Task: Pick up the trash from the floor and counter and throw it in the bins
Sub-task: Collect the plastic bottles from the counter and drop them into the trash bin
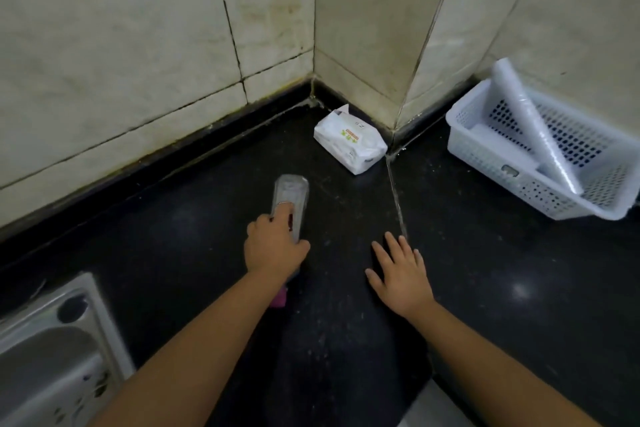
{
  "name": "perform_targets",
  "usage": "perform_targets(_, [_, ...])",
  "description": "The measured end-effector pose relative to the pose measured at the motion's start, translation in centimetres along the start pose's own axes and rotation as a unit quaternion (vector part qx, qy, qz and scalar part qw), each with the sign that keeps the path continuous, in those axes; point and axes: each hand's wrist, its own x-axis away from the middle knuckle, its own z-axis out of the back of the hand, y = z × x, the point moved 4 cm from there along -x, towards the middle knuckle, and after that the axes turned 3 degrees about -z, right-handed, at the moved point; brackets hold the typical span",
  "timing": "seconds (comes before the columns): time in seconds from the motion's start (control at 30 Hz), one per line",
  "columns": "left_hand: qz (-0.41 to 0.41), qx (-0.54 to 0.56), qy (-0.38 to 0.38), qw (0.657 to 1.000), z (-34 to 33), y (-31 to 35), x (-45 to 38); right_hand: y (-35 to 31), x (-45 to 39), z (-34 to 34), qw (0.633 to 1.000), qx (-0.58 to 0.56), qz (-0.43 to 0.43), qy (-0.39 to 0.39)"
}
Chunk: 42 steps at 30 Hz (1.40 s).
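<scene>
A clear empty plastic bottle lies on the black counter, base pointing toward the wall corner; a pink cap peeks out below my wrist. My left hand is wrapped around the bottle's middle, fingers curled over it. My right hand rests flat on the counter to the right, fingers spread, holding nothing. A white tissue pack sits in the corner beyond the bottle, untouched.
A white perforated plastic basket with a roll of clear film leaning in it stands at the right by the wall. A steel sink is at the lower left. Beige tiled walls meet at the corner behind.
</scene>
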Motion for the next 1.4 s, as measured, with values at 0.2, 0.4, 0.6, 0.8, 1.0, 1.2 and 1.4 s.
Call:
perform_targets(0.2, [-0.111,-0.038,0.026,0.993,1.5,6.7,0.5,2.6,3.1,4.1,0.996,-0.012,-0.007,0.084])
perform_targets(0.4, [-0.247,-0.103,0.003,0.964,-1.7,17.5,7.2,12.4,12.4,8.3,0.973,-0.043,-0.153,0.170])
perform_targets(0.6, [-0.433,-0.121,-0.070,0.891,-9.1,28.9,25.7,23.3,32.8,6.5,0.911,-0.068,-0.315,0.259])
perform_targets(0.8, [-0.631,-0.176,-0.134,0.743,-18.6,34.0,51.4,30.8,59.4,-3.0,0.789,-0.113,-0.527,0.295])
perform_targets(1.0, [-0.776,-0.208,-0.182,0.567,-26.6,34.0,75.5,31.9,82.4,-14.4,0.651,-0.144,-0.686,0.293])
perform_targets(1.2, [-0.875,-0.202,-0.220,0.381,-34.3,30.9,97.6,31.3,101.3,-26.7,0.497,-0.189,-0.805,0.264])
perform_targets(1.4, [-0.913,-0.215,-0.269,0.217,-42.5,28.0,117.6,32.2,117.2,-36.4,0.357,-0.223,-0.879,0.225])
